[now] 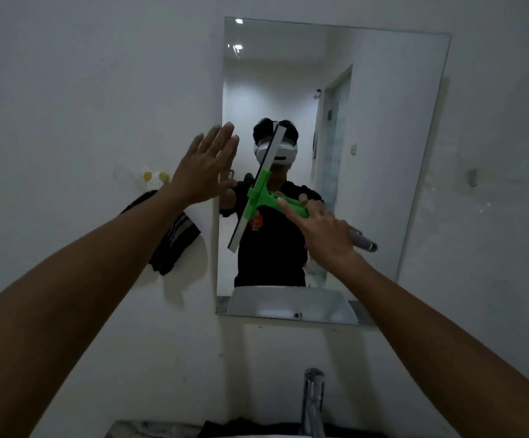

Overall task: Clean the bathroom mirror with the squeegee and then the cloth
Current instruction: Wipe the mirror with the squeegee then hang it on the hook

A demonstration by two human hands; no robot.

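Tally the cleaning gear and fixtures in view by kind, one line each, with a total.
Squeegee, green, held in the right hand against the glass: 1
Dark cloth hanging on the wall left of the mirror: 1
Mirror: 1
Tap: 1
Total: 4
The left hand is open and holds nothing.

White wall (83,90) carries frameless mirror (383,153); dark striped cloth (174,245) hangs left of it, below two yellowish spots (155,177).
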